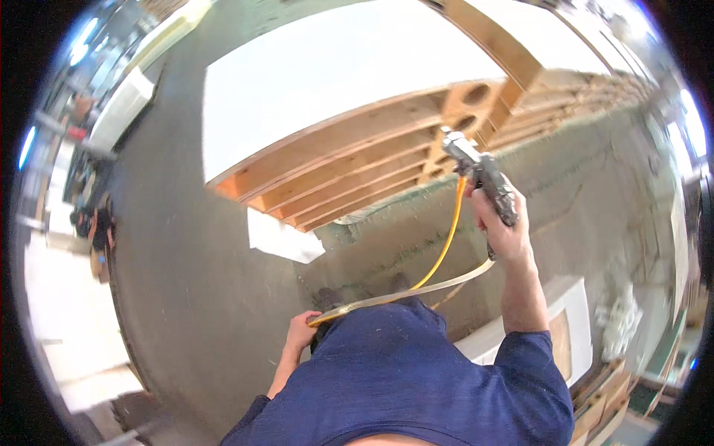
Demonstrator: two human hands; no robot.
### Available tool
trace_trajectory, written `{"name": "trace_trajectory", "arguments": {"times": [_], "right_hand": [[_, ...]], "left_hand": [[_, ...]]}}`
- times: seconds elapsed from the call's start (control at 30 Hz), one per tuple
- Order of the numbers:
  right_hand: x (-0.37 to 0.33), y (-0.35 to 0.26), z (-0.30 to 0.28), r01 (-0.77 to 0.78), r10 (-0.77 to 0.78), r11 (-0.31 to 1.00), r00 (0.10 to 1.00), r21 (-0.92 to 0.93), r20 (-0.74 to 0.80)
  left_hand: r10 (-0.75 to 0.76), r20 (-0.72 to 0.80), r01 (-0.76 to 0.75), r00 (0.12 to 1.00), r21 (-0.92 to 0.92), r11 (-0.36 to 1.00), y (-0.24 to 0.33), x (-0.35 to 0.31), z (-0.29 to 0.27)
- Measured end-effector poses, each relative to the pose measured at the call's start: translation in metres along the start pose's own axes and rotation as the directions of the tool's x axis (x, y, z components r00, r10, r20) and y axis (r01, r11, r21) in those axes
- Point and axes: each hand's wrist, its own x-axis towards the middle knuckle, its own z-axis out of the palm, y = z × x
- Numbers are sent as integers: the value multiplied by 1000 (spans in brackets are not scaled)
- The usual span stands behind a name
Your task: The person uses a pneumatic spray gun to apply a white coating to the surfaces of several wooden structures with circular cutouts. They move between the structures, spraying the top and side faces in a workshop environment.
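My right hand is wrapped round the dark grip of a spray gun, whose silver head points up and to the left. A thin yellow hose and a thicker pale, clear hose run from the gun down to my left side. There my left hand is closed on both hoses, low beside my body. Beyond the gun stands a large white-topped wooden frame with open ribbed sides, and a wooden piece with round holes shows just past the gun's tip.
More white-topped ribbed frames stretch to the far right. A white block sits under the near left corner. Behind me on the right are a white panel piece, crumpled plastic and stacked boards. The grey floor lies on the left.
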Motion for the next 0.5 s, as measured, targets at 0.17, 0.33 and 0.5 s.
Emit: {"name": "trace_trajectory", "arguments": {"times": [0.17,0.33,0.5], "right_hand": [[38,-53,59,24,-16,999,988,-48,157],[47,-129,177,249,-118,940,880,-235,460],[106,-169,277,327,-193,877,911,-352,364]], "left_hand": [[-50,-76,50,996,0,999,-24,-9,-21],[-28,-95,9,995,-189,982,-80,-3,-45],[-32,-69,17,997,-213,977,-109,5,-100]]}}
